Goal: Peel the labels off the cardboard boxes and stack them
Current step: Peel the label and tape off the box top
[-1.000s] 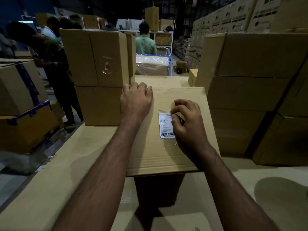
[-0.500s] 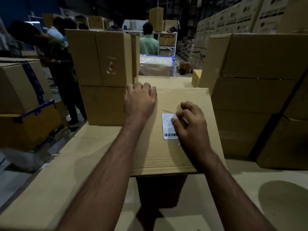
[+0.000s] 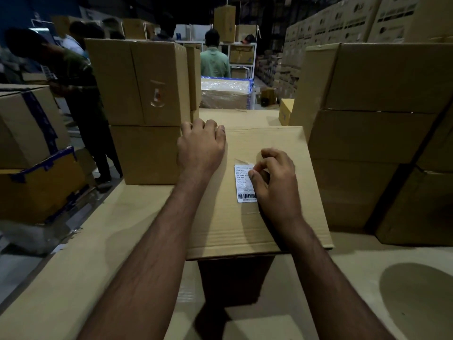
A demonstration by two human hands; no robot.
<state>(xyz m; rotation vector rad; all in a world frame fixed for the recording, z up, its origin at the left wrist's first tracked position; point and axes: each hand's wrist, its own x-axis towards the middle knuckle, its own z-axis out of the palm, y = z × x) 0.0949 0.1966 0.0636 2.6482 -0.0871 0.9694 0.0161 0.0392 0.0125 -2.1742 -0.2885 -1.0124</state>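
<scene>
Head view: label (image 3: pixel 244 184), thin paper, likely tears; lift at top corner. Right hand (image 3: pixel 274 182) curled, pinching its edge; left hand (image 3: pixel 201 148) flat, bracing box (image 3: pixel 257 224).

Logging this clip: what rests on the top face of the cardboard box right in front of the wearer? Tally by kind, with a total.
On the top of the cardboard box:
Hands: 2, the left hand near the far edge and the right hand at the label
White barcode labels: 1
Total: 3
</scene>
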